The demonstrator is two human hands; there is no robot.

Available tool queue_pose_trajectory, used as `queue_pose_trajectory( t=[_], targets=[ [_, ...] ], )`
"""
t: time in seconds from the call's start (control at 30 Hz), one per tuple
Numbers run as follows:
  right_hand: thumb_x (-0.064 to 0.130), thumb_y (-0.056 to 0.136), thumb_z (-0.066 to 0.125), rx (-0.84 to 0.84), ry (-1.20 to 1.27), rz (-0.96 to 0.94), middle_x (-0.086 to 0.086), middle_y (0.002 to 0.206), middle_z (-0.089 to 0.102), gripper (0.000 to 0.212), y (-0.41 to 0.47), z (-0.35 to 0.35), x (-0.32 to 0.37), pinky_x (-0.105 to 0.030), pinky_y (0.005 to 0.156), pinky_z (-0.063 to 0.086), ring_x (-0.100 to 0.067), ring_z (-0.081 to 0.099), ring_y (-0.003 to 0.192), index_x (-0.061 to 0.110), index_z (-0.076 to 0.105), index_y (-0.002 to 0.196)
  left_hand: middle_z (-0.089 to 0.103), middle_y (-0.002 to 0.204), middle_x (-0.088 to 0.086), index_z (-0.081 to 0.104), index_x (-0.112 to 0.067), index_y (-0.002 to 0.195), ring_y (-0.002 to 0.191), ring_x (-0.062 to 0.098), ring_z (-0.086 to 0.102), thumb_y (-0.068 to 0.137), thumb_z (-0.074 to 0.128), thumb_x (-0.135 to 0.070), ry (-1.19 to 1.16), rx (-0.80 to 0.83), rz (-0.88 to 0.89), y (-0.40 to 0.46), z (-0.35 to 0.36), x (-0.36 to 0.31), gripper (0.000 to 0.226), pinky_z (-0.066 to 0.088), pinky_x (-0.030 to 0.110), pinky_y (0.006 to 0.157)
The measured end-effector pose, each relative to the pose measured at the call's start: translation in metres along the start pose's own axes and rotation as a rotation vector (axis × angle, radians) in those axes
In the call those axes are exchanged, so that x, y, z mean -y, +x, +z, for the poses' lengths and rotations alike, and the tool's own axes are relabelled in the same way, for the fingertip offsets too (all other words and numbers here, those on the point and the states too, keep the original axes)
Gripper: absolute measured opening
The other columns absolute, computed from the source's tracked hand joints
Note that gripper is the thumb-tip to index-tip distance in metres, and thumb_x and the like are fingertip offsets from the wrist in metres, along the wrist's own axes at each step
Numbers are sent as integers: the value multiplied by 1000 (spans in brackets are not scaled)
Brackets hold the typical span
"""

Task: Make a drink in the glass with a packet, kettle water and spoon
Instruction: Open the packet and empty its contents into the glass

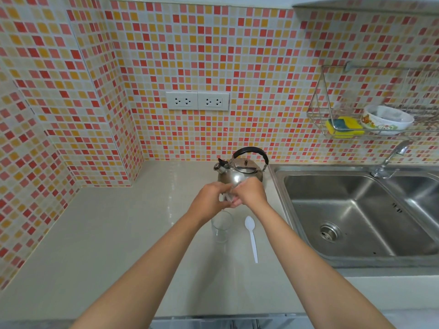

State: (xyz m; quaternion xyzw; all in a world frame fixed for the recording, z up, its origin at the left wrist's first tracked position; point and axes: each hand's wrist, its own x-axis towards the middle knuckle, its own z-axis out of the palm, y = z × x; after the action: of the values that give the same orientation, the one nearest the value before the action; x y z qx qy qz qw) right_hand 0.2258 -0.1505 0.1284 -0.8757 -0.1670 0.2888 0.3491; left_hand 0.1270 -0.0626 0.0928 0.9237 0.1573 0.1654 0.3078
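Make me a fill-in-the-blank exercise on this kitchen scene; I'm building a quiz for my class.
1. Both hands, left hand and right hand, hold a small ____ above the glass.
2. The white spoon lies on the counter between the glass and the ____.
3. The kettle has a ____ handle.
4. In the wire rack, the yellow sponge sits beside a ____.

Missing words: packet; sink; black; bowl

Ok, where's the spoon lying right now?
In the head view, the white spoon lies on the counter just right of the glass, between it and the sink, untouched.
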Motion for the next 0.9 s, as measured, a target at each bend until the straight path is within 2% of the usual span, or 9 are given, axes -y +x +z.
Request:
queue_pose_trajectory(
  t=[0.07, 0.17, 0.23, 0.37, 0.47, 0.57, 0.63, 0.73, 0.9],
  targets=[
    [25, 84, 65, 12, -18, -19, 1, 45, 68, 23, 1, -1, 0, -36, 87, 56, -18, 73, 68, 11, 64, 66, 71, 106, 2, 67, -18, 123, 96, 19, 62, 75, 80, -21, -8, -41, 5, 1, 0, 1, 50, 53, 33, 84],
    [25, 83, 66, 69, -72, -30, 10, 37, 61, 21, 2, -3, -2, -36, 92, 54, -11, 71, 62, 15, 63, 65, 71, 102, 2, 70, -18, 118, 92, 18, 62, 74, 81, -22, -13, -70, 27, 2, 1, 4, 45, 52, 33, 80],
    [26, 81, 68, 76, -70, -50, 10, 40, 63, 19, 3, -3, -4, -37, 90, 55, -10, 70, 58, 15, 64, 65, 69, 105, 0, 70, -17, 118, 90, 11, 59, 75, 80, -21, -28, -74, 37, 2, 2, 5, 45, 49, 25, 80],
    [22, 77, 71, 48, -36, -76, 1, 58, 70, 12, 5, -3, -8, -38, 88, 57, -16, 73, 63, 11, 68, 71, 69, 98, 2, 72, -16, 115, 88, 16, 63, 78, 79, -20, -60, -59, 36, 1, 2, 7, 38, 49, 24, 78],
    [17, 87, 62, 99, -5, -9, -7, 73, 74, 16, 7, -3, -5, -37, 95, 52, -20, 73, 75, 9, 64, 74, 71, 102, 1, 71, -15, 116, 90, 12, 63, 78, 79, -22, -82, -80, 33, -1, 1, 8, 40, 48, 19, 80],
    [18, 94, 52, 143, -36, 58, -11, 89, 77, 20, 10, -3, -1, -32, 99, 49, -11, 73, 71, 4, 66, 93, 70, 104, -2, 71, -15, 118, 91, 8, 63, 77, 79, -23, -61, -78, 38, -2, 1, 9, 42, 45, 14, 81],
    [23, 93, 53, 136, -72, 46, 0, 75, 74, 23, 12, -1, -3, -31, 98, 49, -4, 67, 55, 6, 67, 95, 70, 103, -2, 71, -15, 117, 92, 11, 64, 76, 81, -23, -73, -72, 23, -2, 1, 9, 43, 48, 16, 82],
    [32, 86, 63, 119, -99, 8, 9, 45, 67, 21, 15, 1, -5, -31, 92, 51, -1, 65, 43, 16, 64, 74, 69, 102, -2, 72, -16, 114, 91, 13, 64, 73, 83, -24, -66, -67, 19, -3, -2, 9, 43, 50, 21, 82],
    [33, 77, 73, 100, -46, -68, 7, 43, 66, 21, 17, 3, -7, -23, 65, 51, -7, 68, 45, 14, 65, 73, 71, 105, -3, 73, -17, 107, 85, 20, 68, 72, 83, -23, -48, -80, 34, -5, -4, 9, 37, 55, 29, 80]
  ],
)
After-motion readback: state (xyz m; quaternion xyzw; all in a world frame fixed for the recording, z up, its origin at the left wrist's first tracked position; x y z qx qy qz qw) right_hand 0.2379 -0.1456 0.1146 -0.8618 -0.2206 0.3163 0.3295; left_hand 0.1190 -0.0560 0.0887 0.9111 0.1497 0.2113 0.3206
